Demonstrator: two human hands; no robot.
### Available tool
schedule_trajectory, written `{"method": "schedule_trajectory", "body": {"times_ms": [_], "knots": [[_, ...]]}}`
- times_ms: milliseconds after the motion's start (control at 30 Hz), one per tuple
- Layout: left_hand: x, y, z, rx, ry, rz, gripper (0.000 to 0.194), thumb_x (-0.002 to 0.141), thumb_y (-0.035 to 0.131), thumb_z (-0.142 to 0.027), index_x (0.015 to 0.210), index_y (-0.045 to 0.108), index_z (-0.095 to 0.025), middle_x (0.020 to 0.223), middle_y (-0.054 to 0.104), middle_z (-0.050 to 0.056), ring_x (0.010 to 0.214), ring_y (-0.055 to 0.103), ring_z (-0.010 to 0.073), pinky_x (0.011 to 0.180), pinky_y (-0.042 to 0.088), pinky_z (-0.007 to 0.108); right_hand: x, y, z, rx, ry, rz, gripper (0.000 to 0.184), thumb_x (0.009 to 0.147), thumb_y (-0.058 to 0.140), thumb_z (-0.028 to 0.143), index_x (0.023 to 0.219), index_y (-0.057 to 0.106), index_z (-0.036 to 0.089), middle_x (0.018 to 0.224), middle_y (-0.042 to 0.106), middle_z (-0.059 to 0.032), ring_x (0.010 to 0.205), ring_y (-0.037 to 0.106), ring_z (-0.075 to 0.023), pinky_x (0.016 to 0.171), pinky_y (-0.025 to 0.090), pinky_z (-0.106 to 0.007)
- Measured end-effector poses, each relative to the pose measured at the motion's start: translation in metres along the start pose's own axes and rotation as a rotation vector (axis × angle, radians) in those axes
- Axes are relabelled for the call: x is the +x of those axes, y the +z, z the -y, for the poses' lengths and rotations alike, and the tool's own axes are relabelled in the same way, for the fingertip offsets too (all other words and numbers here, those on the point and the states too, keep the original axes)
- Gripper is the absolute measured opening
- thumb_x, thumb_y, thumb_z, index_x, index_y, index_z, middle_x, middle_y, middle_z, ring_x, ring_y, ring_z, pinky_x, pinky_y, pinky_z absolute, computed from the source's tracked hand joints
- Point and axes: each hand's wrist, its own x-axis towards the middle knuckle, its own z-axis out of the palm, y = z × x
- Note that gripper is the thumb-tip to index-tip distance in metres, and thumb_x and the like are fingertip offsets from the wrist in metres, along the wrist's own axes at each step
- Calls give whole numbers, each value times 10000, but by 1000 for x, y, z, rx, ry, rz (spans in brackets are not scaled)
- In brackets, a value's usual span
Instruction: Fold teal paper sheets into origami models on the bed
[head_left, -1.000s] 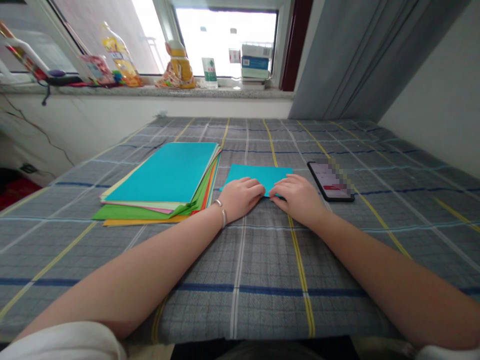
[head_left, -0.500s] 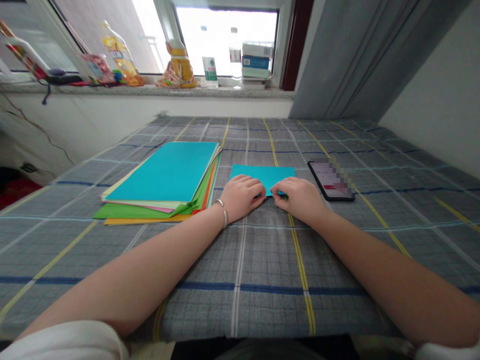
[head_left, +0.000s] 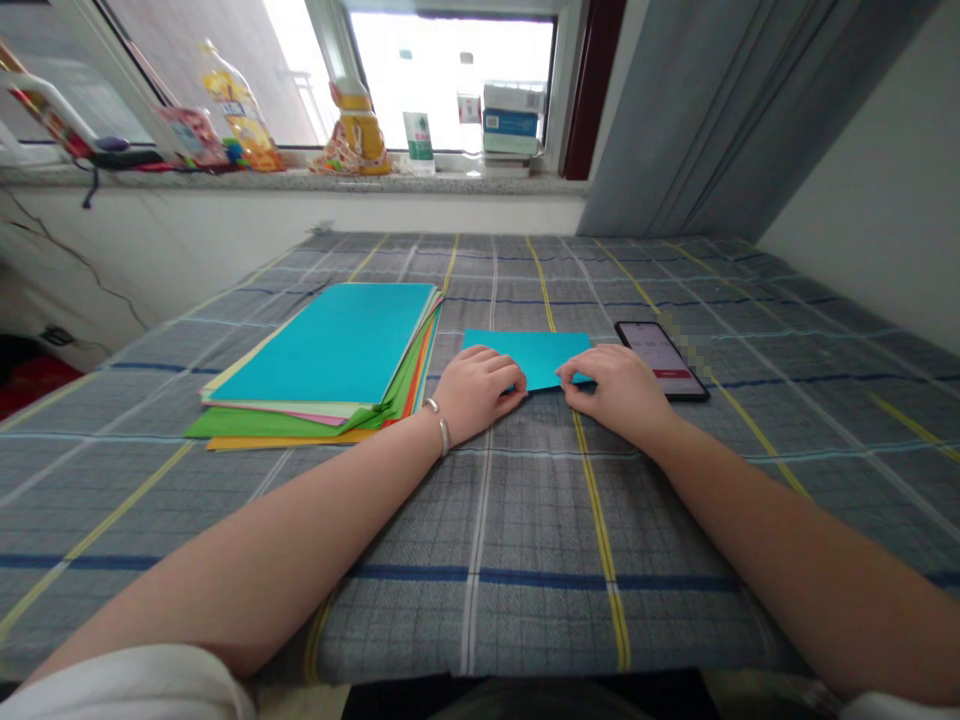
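From the head camera, the person's left hand [head_left: 476, 392] is resting on the near left part of a teal paper sheet [head_left: 551, 355], its fingers [head_left: 487, 362] curling loosely over the paper. The right hand [head_left: 615, 390] is pressing against the sheet's near right part, its fingers [head_left: 574, 377] bent inward with their tips at the edge; whether either hand is pinching the paper, I cannot tell. The sheet is lying flat on a grey plaid bedcover [head_left: 525, 530]. Left of the sheet, a stack of coloured paper [head_left: 322, 345] is sitting just beyond a silver bangle [head_left: 443, 435] on the left wrist. Just right of the sheet, a smartphone [head_left: 660, 360] is lying face up. Far beyond the sheet, a yellow bottle [head_left: 361, 130] and a pile of boxes [head_left: 511, 120] are standing on a windowsill [head_left: 300, 182].
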Motion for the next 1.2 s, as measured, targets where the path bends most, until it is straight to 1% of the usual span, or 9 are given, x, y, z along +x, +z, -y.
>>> {"method": "schedule_trajectory", "body": {"times_ms": [233, 367, 533, 667, 867, 967, 1067, 1133, 1200], "knots": [[-2, -3, 1, -7, -29, 4, 210, 944, 530, -296, 802, 650, -198, 844, 702, 26, 820, 623, 168, 826, 448, 315, -2, -9, -16, 43, 37, 19, 86, 780, 597, 175, 750, 653, 233, 919, 753, -22, 922, 675, -226, 881, 468, -372], [-6, -3, 5, -11, -43, -12, 182, 930, 556, -297, 808, 652, -201, 863, 705, 23, 825, 622, 171, 841, 448, 322, -5, -12, -29, 91, 110, 33, 70, 766, 610, 186, 770, 656, 237, 984, 748, -27, 957, 673, -230, 870, 492, -375], [-8, -5, 7, -14, -46, -33, 161, 913, 584, -285, 796, 652, -198, 851, 705, 20, 827, 626, 181, 835, 452, 328, -7, -16, -42, 150, 146, 7, 54, 760, 610, 190, 756, 643, 233, 985, 751, -21, 938, 675, -224, 831, 505, -364], [-8, -8, 8, 0, -28, 9, 137, 897, 609, -289, 800, 658, -204, 843, 706, 13, 831, 623, 195, 831, 449, 340, -9, -18, -51, 185, 178, 3, 47, 764, 607, 208, 749, 642, 236, 982, 756, -10, 908, 681, -215, 762, 506, -341], [-10, -11, 13, -36, -9, 63, 131, 885, 618, -286, 793, 660, -203, 845, 707, 15, 845, 628, 192, 841, 450, 337, -10, -20, -61, 185, 220, 61, 52, 766, 608, 233, 769, 660, 239, 986, 757, -8, 891, 683, -211, 705, 497, -323], [-10, -12, 15, -92, 29, 91, 132, 887, 616, -291, 797, 662, -207, 825, 695, 10, 823, 621, 174, 917, 441, 350, -11, -22, -63, 177, 254, 108, 70, 767, 614, 246, 783, 682, 244, 948, 760, -6, 790, 682, -197, 649, 482, -312], [-10, -11, 17, -135, 93, 144, 133, 886, 621, -301, 793, 665, -217, 826, 687, 7, 858, 622, 177, 1021, 396, 381, -11, -24, -65, 148, 267, 137, 81, 759, 627, 247, 799, 697, 254, 916, 759, 4, 706, 665, -179, 596, 463, -298], [-11, -11, 18, -167, 125, 182, 140, 886, 622, -291, 773, 656, -216, 811, 682, 3, 858, 624, 176, 1042, 386, 387, -12, -25, -68, 118, 273, 139, 86, 754, 632, 242, 803, 700, 260, 892, 755, 11, 677, 655, -175, 596, 461, -299], [-11, -11, 18, -215, 120, 190, 144, 887, 614, -268, 758, 638, -208, 794, 676, -3, 832, 626, 166, 1037, 393, 383, -13, -26, -70, 117, 274, 140, 87, 759, 627, 239, 803, 699, 261, 894, 753, 13, 696, 660, -179, 627, 473, -306]]}}
